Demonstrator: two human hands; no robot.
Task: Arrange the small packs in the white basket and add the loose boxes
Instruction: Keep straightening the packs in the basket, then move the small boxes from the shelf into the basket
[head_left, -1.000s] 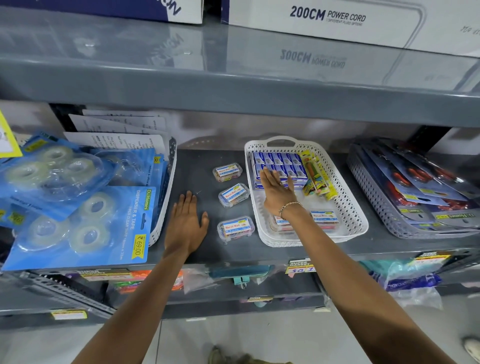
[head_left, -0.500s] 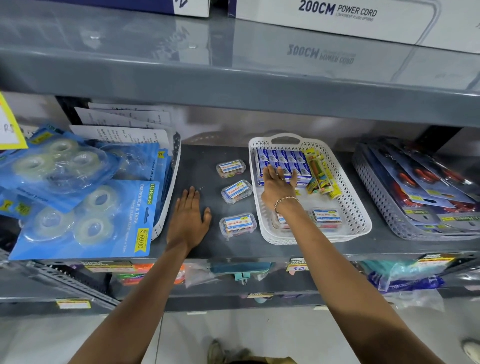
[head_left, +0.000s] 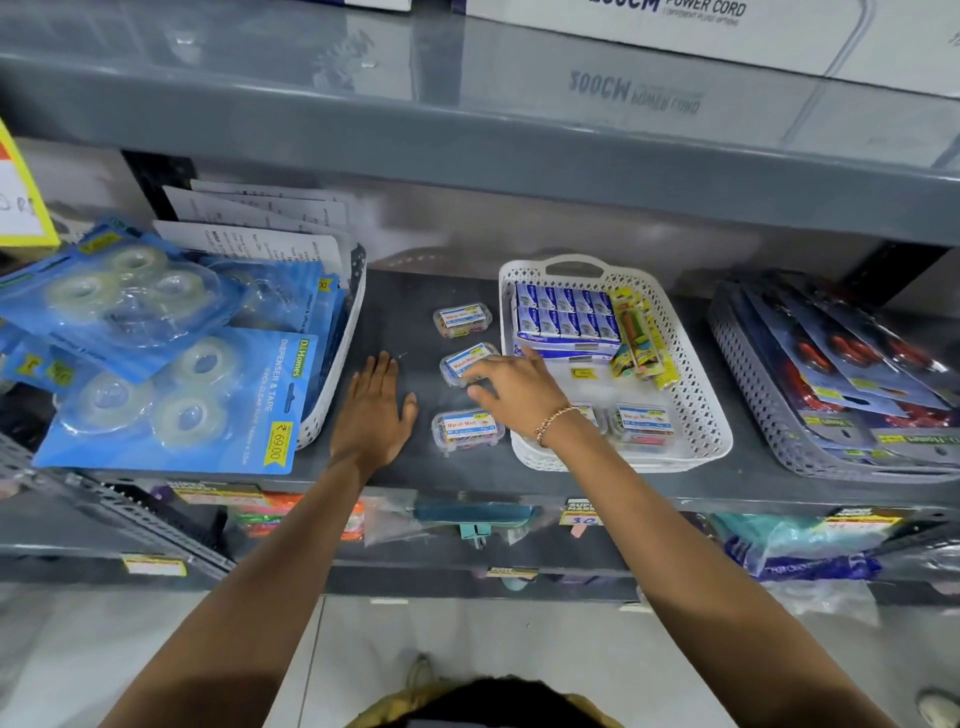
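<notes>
Reaching across the rim of the white basket (head_left: 696, 384), the right hand (head_left: 514, 389) has its fingers spread around the middle clear box (head_left: 464, 364) on the grey shelf (head_left: 405, 317), touching it but not yet closed on it. Two more boxes lie beside it, one behind (head_left: 462, 319) and one in front (head_left: 466, 428). The left hand (head_left: 371, 410) rests flat and open on the shelf. Blue packs (head_left: 566, 314) fill the basket's far end.
</notes>
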